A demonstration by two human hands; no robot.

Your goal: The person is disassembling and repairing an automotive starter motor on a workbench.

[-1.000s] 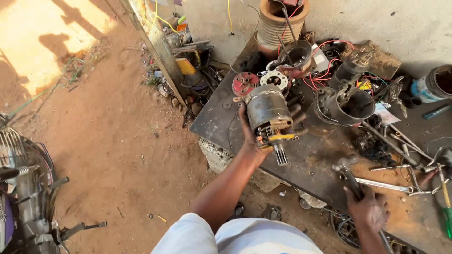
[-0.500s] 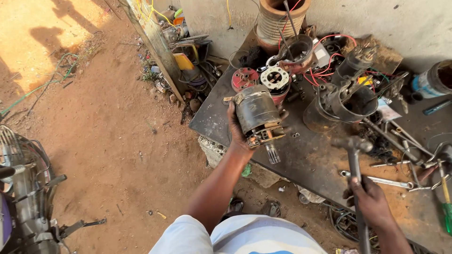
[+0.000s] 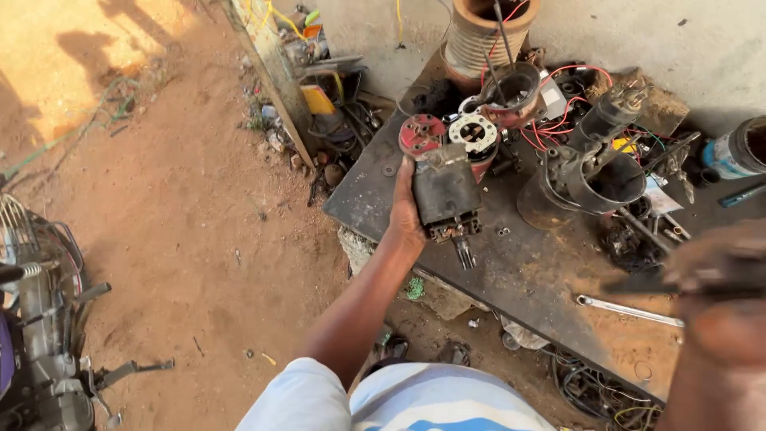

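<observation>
My left hand (image 3: 405,209) grips a dark cylindrical motor body (image 3: 444,191) with a splined shaft (image 3: 464,252) pointing toward me, held just above the dark metal workbench (image 3: 527,279). Behind it lie a red end cap (image 3: 421,132) and a white round end cap (image 3: 473,132). My right hand (image 3: 718,279) is close to the camera at the right edge, blurred, closed around a dark tool handle (image 3: 638,281). What kind of tool it is stays hidden.
A wrench (image 3: 630,311) lies on the bench's near right. Open motor housings (image 3: 594,179), red wires (image 3: 558,120) and a ribbed cylinder (image 3: 477,36) crowd the back. A motorcycle (image 3: 44,319) stands at left on the dirt ground. Cables (image 3: 594,391) lie under the bench.
My left hand has turned the motor body so its shaft points down toward me. My right hand has risen from the bench's right side toward the camera with the tool.
</observation>
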